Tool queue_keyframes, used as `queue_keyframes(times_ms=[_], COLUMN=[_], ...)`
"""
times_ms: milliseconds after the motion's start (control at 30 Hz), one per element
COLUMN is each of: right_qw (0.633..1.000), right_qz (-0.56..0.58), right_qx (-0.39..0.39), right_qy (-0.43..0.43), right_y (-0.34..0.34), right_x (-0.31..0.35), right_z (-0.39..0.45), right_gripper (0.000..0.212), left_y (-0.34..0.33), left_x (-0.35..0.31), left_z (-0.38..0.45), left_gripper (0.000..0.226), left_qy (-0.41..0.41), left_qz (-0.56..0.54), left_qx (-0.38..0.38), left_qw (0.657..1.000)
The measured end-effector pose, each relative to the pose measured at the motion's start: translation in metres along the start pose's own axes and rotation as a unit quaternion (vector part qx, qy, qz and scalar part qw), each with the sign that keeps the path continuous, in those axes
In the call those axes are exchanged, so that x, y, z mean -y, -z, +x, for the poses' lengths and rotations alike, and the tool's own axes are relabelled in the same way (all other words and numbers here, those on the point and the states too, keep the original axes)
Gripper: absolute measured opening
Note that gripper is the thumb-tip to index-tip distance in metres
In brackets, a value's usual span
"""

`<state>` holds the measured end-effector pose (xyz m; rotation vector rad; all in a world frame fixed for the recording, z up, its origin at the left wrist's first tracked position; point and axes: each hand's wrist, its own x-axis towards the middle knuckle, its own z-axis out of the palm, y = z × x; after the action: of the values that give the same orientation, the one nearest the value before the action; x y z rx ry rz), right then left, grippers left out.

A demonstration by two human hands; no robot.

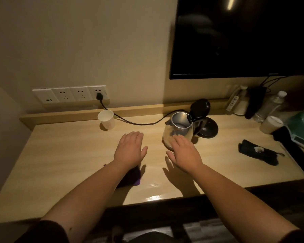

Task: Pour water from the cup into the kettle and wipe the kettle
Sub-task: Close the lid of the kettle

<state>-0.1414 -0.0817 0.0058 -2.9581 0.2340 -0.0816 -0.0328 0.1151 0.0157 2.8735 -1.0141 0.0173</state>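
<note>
A steel kettle stands on the wooden desk with its black lid flipped up, beside its round black base. A white paper cup stands upright at the back left, near the wall ledge. My left hand hovers flat over the desk between cup and kettle, fingers apart, holding nothing. My right hand is spread open just in front of the kettle's lower side; contact is unclear. A dark purple cloth lies under my left forearm, mostly hidden.
A black cord runs from the wall socket across the desk's back to the base. A dark folded item lies right of the kettle. Bottles and a cup crowd the far right. A dark screen hangs above.
</note>
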Motion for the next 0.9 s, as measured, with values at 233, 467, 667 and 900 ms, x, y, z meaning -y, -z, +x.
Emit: queue_keyframes(times_ms=[233,467,667,900], right_qw=[0.995,0.93,0.872,0.848], right_qz=[0.071,0.254,0.361,0.444], right_qx=[-0.031,-0.139,-0.178,-0.15], right_qy=[-0.067,-0.225,-0.279,-0.247], right_y=[0.024,0.041,0.056,0.064], right_x=[-0.073,-0.112,-0.117,-0.103], right_z=[-0.004,0.019,0.06,0.083], right_gripper=[0.047,0.044,0.049,0.045], left_y=[0.005,-0.001,-0.017,-0.033], left_x=[-0.064,-0.086,-0.09,-0.086], left_z=[0.023,0.066,0.091,0.093], left_gripper=[0.057,0.046,0.049,0.056], left_qy=[0.001,-0.021,-0.018,-0.021], left_qz=[-0.021,-0.015,-0.031,-0.059], left_qx=[-0.013,-0.034,-0.025,0.003], left_qw=[1.0,0.999,0.999,0.998])
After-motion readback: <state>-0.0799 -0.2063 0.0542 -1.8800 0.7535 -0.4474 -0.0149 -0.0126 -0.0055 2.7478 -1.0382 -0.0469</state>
